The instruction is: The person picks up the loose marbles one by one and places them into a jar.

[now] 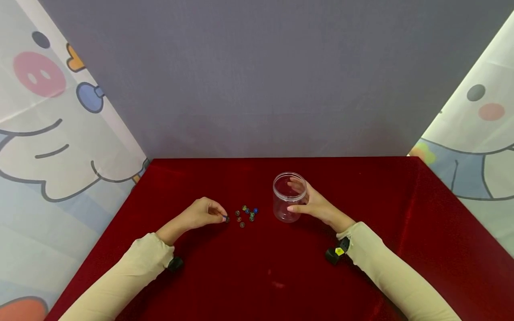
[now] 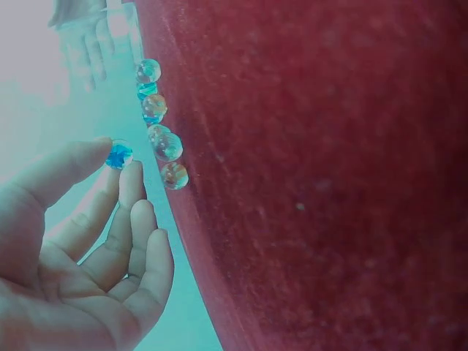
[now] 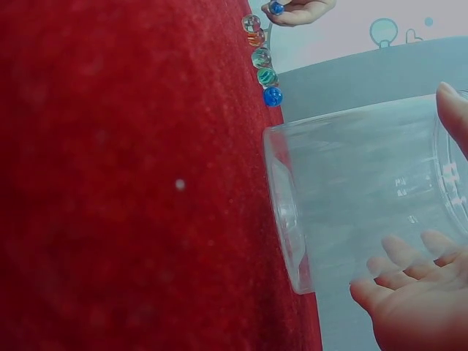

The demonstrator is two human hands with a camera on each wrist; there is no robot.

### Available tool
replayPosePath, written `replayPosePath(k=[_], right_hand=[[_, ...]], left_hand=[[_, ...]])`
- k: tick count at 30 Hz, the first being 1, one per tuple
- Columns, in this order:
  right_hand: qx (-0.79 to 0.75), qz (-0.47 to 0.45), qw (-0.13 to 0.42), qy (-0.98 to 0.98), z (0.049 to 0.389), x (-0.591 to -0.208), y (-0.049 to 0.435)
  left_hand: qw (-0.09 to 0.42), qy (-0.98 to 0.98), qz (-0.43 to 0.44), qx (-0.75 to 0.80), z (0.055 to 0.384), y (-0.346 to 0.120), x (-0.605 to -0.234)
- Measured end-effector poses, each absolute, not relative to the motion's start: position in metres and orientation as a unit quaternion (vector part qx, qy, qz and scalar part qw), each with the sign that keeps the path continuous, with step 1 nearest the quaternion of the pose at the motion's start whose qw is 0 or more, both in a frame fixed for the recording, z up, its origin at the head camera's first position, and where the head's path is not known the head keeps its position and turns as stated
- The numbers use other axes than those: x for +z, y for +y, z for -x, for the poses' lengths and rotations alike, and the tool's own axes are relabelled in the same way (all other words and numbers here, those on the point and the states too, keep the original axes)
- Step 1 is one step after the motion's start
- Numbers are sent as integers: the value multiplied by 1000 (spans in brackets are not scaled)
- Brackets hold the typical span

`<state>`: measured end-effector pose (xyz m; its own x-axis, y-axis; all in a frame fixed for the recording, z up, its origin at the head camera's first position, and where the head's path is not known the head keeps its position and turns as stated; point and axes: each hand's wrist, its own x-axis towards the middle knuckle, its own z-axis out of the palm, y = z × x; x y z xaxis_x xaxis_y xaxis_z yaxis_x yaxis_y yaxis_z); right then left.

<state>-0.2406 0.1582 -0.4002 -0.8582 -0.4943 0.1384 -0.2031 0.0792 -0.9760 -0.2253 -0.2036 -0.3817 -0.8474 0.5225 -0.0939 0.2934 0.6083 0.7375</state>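
Between the thumb and fingertips of my left hand [image 1: 202, 214], a clear glass marble with a blue swirl [image 2: 119, 156] is pinched just left of the other marbles. Those lie loose on the red cloth in a small cluster, among them a blue marble [image 1: 255, 210] and a green-swirled marble [image 3: 267, 77]. To their right stands a clear, lidless jar [image 1: 284, 207], upright on the cloth. My right hand [image 1: 317, 206] holds the jar from its right side, thumb on the near wall and fingers around the far wall. No marbles show inside the jar.
A red cloth [image 1: 225, 276] covers the table. Behind it rises a grey wall panel [image 1: 257, 89], with cartoon-printed curtains [image 1: 52, 147] at both sides. Each wrist carries a small black device [image 1: 175, 264] at the sleeve cuff.
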Motion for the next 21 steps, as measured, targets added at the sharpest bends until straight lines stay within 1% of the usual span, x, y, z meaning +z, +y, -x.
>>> replayPosePath(k=[9,17,21], right_hand=[[-631,236,115,730,240,-399,159],[-634,233,117,728,239,-399,159],[-632,233,120,729,239,-399,159]], left_hand=[[127,892,-215,377,226,-198,-376],[120,883,-207,404,225,-194,-373],[108,882,-198,414,224,-193,-370]])
